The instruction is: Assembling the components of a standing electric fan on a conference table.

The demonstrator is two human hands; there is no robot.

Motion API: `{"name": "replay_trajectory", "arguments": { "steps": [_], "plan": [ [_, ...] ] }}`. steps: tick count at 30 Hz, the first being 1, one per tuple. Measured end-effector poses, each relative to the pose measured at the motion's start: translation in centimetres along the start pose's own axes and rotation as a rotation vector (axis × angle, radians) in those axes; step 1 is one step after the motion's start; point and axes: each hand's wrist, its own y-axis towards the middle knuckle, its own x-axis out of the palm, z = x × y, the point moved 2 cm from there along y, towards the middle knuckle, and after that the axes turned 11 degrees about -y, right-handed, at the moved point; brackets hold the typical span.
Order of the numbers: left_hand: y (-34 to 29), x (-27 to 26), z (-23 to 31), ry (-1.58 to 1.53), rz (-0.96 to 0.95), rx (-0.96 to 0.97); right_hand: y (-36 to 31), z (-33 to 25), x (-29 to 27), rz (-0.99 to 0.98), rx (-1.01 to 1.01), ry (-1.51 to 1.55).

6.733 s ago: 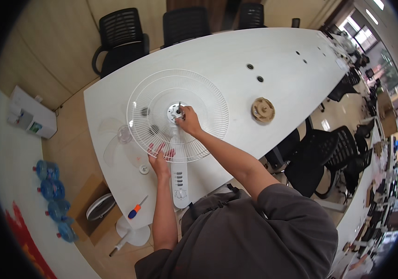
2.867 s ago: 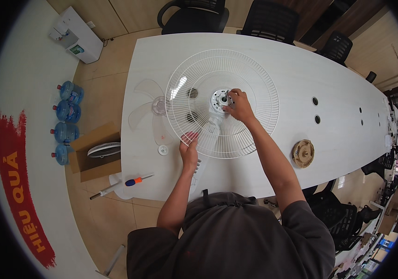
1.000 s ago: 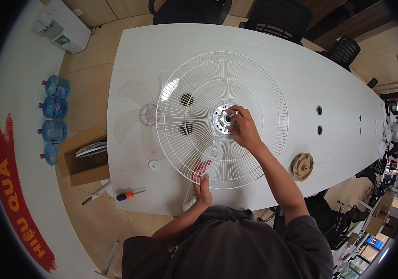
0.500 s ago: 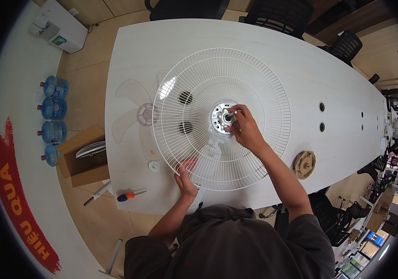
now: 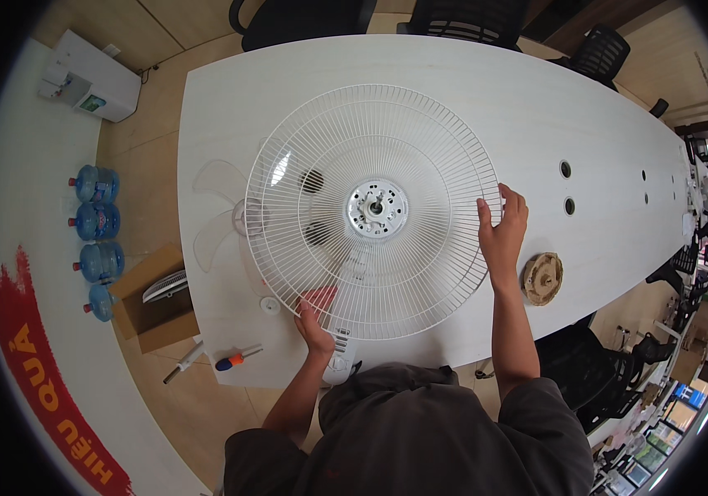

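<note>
A round white wire fan guard (image 5: 445, 149) stands over the table, its dished side facing up. At its centre shows the motor plate (image 5: 360, 209) with a shaft sticking up. My left hand (image 5: 316, 334) grips the guard's near-left rim, thumb on top and the other fingers under the wires. At the right rim is my right hand (image 5: 503, 236), thumb and fingers apart on either side of the edge; firm contact cannot be made out. Below the guard, a white fan body with buttons (image 5: 339, 364) shows partly. Clear fan blades (image 5: 215, 182) lie to the left, partly under the guard.
On the white table (image 5: 420, 62) lie a white round cap (image 5: 269, 305), an orange-and-blue screwdriver (image 5: 234, 360) and a brown round moulded piece (image 5: 542, 279). A cardboard box (image 5: 164, 335) stands on the floor at left, near several blue water bottles (image 5: 96, 221). Black chairs (image 5: 308, 21) surround the table.
My right hand has let go of the part at the hub's centre and moved right to the guard's rim. My left hand stays on the near-left rim. The view has shifted slightly.
</note>
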Motion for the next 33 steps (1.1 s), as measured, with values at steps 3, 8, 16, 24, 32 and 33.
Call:
{"name": "replay_trajectory", "arguments": {
  "steps": [3,8,16,24,32,33],
  "plan": [
    [0.0,-0.1,0.1,0.001,-0.015,0.003,-0.5,1.2,0.7,-0.144,0.183,0.297],
    [0.1,-0.1,0.1,0.044,-0.012,0.013,-1.2,2.5,0.7,-0.178,0.28,0.411],
    [0.3,-0.9,-0.2,-0.08,0.021,0.011,-2.3,2.3,0.5,-0.132,0.328,0.45],
    [1.1,-0.7,1.1,-0.066,-0.013,-0.006,-3.2,2.4,-0.1,-0.102,0.331,0.436],
    [0.5,-0.9,0.6,0.004,-0.05,-0.002,-2.4,2.5,0.6,-0.061,0.303,0.457],
    [0.3,-0.8,0.3,-0.019,-0.063,0.01,-2.2,2.6,0.7,-0.061,0.293,0.454]
  ]
}}
